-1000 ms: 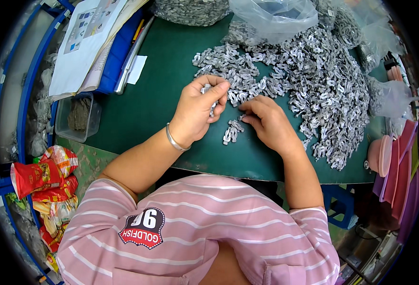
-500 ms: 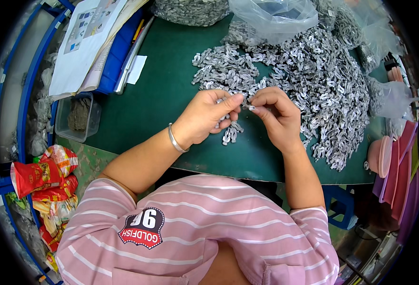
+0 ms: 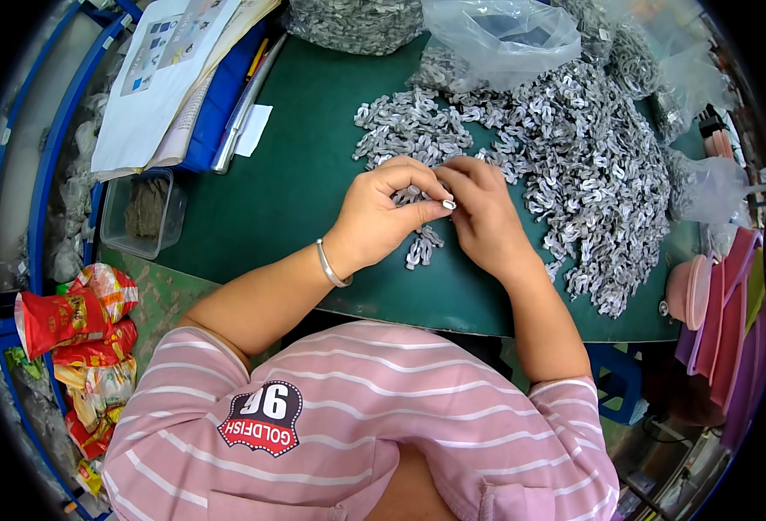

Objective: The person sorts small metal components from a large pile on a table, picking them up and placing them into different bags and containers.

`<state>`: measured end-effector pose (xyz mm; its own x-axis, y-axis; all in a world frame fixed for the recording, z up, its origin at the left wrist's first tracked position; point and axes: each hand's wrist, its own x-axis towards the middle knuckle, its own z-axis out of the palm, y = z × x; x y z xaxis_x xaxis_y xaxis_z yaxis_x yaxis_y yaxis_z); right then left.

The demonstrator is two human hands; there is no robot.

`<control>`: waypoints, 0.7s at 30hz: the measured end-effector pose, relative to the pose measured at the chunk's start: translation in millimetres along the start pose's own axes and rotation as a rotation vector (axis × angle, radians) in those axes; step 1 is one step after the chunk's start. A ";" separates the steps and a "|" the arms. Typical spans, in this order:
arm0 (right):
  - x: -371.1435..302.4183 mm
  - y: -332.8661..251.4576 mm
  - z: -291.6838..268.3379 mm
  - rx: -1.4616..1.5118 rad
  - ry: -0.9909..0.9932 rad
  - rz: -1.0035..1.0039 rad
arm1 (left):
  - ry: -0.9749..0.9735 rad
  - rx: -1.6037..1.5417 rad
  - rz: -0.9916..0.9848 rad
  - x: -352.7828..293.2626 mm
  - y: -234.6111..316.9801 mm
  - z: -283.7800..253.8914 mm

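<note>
The left hand [image 3: 372,214] pinches a small grey clip [image 3: 449,205] at its fingertips; the right hand [image 3: 489,224] adjoins it, grip unclear. A heap of clips [image 3: 607,178] lies farther right.

Grey pcs [image 3: 408,194] in L fingers [image 3: 421,213] partly hidden.

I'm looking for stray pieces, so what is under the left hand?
Just beside the left hand, a small cluster of grey pieces lies on the green tabletop. More grey pieces show inside its grip. Whatever the hand itself covers cannot be seen.
</note>
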<state>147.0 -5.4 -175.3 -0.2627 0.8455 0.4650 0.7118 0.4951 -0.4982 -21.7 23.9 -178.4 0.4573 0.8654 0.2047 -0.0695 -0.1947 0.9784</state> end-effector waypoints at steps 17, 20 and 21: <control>1.9 -7.9 -21.3 -0.096 -0.317 0.305 | 0.082 -0.935 -0.448 7.3 -1.3 -22.3; -0.8 -2.8 -20.7 -0.040 -0.281 0.236 | 0.085 -0.839 -0.437 7.2 -0.2 -18.0; 0.1 1.4 -20.2 0.084 -0.281 0.256 | 0.083 -0.739 -0.447 7.3 3.6 -16.0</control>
<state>161.1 -8.6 -161.3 -0.2598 0.9600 0.1045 0.7245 0.2653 -0.6362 -32.8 36.9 -172.9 0.5151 0.8256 -0.2304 -0.4702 0.4969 0.7294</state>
